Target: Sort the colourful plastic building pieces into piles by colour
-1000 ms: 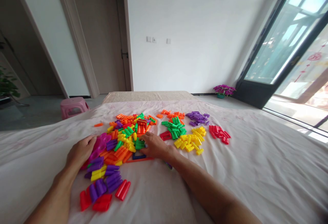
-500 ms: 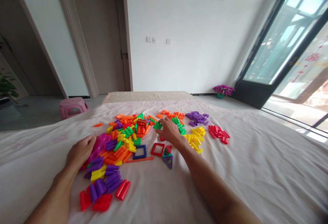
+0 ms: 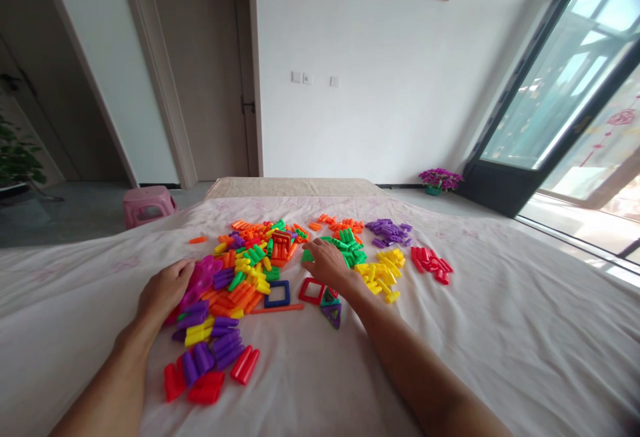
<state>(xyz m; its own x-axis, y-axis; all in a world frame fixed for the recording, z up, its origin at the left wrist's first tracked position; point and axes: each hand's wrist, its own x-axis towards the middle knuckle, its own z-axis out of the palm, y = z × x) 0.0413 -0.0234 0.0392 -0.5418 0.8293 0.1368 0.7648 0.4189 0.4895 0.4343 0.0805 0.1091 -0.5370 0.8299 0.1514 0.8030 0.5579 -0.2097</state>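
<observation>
On the left, my left hand (image 3: 167, 287) is closed on the edge of a magenta plastic piece (image 3: 201, 278) with rounded lobes, beside the mixed pile of building blocks (image 3: 245, 284). My right hand (image 3: 327, 264) reaches over the cloth with its fingers bent down on a green block (image 3: 307, 256), partly hidden under them. Just beyond it lies a group of green blocks (image 3: 350, 245). Close to my right wrist are yellow blocks (image 3: 383, 270), a red square frame (image 3: 311, 290) and a purple triangle (image 3: 332, 316).
Purple blocks (image 3: 389, 232) and red blocks (image 3: 431, 264) lie in separate groups at the right, orange blocks (image 3: 343, 224) at the back. A blue square frame (image 3: 277, 294) and an orange stick (image 3: 277, 308) lie mid-cloth. A pink stool (image 3: 150, 205) stands beyond the cloth-covered surface (image 3: 500, 330).
My right hand, with the green block at its fingers, has come down slightly toward the cloth beside the green group. The left hand stays on the magenta piece. The whole view has shifted slightly.
</observation>
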